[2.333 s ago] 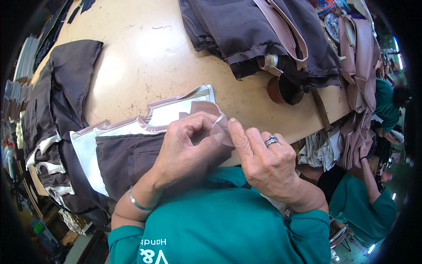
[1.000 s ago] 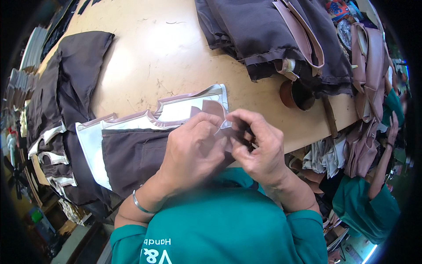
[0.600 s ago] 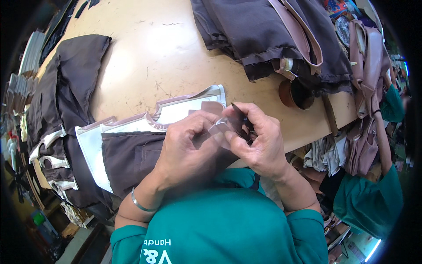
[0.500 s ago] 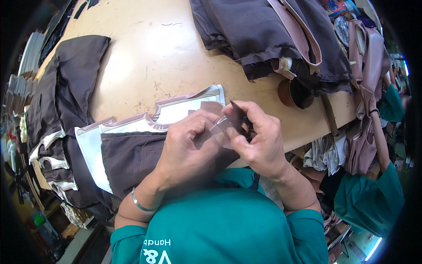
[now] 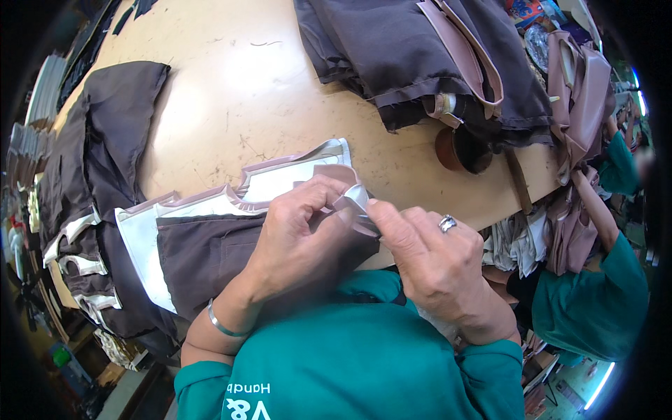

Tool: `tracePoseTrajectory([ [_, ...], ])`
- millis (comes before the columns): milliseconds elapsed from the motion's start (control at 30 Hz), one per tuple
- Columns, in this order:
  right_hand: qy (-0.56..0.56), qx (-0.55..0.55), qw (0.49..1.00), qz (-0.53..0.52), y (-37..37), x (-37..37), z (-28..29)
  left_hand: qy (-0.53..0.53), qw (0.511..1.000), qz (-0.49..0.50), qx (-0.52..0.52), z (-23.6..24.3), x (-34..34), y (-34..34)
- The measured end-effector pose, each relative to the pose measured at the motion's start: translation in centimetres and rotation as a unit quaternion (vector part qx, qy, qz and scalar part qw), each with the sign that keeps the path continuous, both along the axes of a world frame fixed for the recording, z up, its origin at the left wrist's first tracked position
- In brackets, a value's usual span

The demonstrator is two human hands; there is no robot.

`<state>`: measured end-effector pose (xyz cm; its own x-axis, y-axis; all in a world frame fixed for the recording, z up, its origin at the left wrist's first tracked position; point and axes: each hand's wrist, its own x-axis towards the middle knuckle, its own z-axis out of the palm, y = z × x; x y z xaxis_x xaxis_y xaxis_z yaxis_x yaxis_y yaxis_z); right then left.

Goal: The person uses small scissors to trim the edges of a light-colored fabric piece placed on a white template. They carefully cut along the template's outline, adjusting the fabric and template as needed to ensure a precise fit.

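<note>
Over the table's near edge, my left hand (image 5: 294, 234) pinches the end of a pink leather piece (image 5: 336, 172) between thumb and fingers; a pale folded tip (image 5: 358, 197) sticks up there. Close against that tip lies the index finger of my right hand (image 5: 444, 266), its other fingers curled under and a ring on one. What those curled fingers hold, if anything, is hidden. The leather edges a white-backed panel (image 5: 142, 241) with dark brown lining fabric (image 5: 203, 245), which stretches left from my hands.
More brown lining (image 5: 119, 112) with white-edged cutouts lies at left. A stack of brown fabric pieces with pink straps (image 5: 465, 52) fills the far right, beside a round brown container (image 5: 458, 148). Another person's arm (image 5: 595, 210) reaches toward hanging pink leather pieces (image 5: 577, 91).
The dark, pointed tool in my right hand has gone from sight. That hand has turned knuckles up, its index finger now at the leather tip. My left hand keeps its pinch.
</note>
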<state>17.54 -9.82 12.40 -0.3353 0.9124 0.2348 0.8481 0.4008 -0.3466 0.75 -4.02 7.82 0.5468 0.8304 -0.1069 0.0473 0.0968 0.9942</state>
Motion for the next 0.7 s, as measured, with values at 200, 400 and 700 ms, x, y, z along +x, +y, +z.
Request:
tracePoseTrajectory([
  [200,-0.13,0.01,0.991,0.006,0.3,0.2,0.0,0.019,0.999,-0.004,0.029,-0.1,0.1,0.0],
  [400,-0.15,0.032,0.988,-0.016,-0.1,0.2,0.0,0.01,1.0,-0.005,0.028,0.0,0.5,0.1],
  [700,-0.054,-0.021,0.998,0.022,-0.2,0.5,0.5,0.012,0.998,-0.007,0.058,-0.2,0.6,0.2],
])
